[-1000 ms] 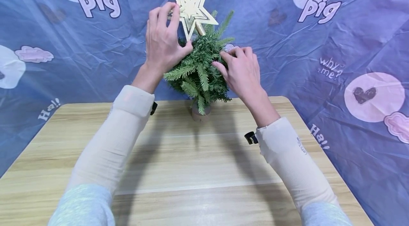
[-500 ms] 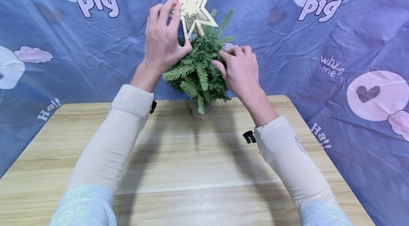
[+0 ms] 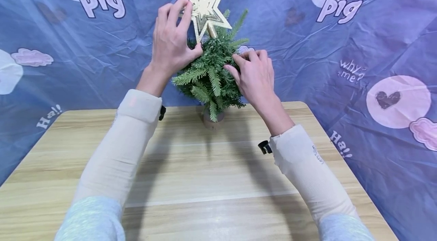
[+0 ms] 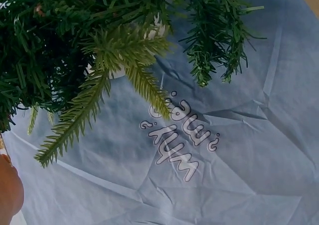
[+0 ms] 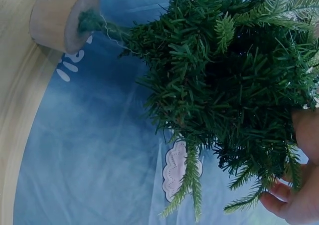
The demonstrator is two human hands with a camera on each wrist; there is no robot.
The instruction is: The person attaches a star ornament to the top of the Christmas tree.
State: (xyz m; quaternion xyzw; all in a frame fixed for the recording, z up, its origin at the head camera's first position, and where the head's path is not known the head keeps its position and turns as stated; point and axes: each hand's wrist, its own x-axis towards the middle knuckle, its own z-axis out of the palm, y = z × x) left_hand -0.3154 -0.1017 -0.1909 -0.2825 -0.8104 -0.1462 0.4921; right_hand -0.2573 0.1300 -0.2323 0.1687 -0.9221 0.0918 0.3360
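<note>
A small green Christmas tree (image 3: 216, 78) stands at the table's far edge on a round wooden base (image 5: 50, 18). On its top sits a gold star (image 3: 205, 8), tilted a little to the left. My left hand (image 3: 172, 40) holds the star's left side, its fingers curled at the left point and the thumb by the lowest point. On the tree's right side, my right hand (image 3: 256, 74) has thumb and fingers curled around the upper branches; some fingertips are hidden in the foliage. In the right wrist view, fingertips touch a light green sprig (image 5: 244, 200).
The wood-grain table (image 3: 205, 180) stretches toward me, with shadows of both arms across it. Right behind its far edge hangs a blue printed cloth (image 3: 136, 63). A black clip (image 3: 264, 147) hangs by the right sleeve cuff.
Over the last second the star has tipped slightly upward and upright, with the left hand on it. Both hands otherwise keep nearly the same places; the view shifts slightly.
</note>
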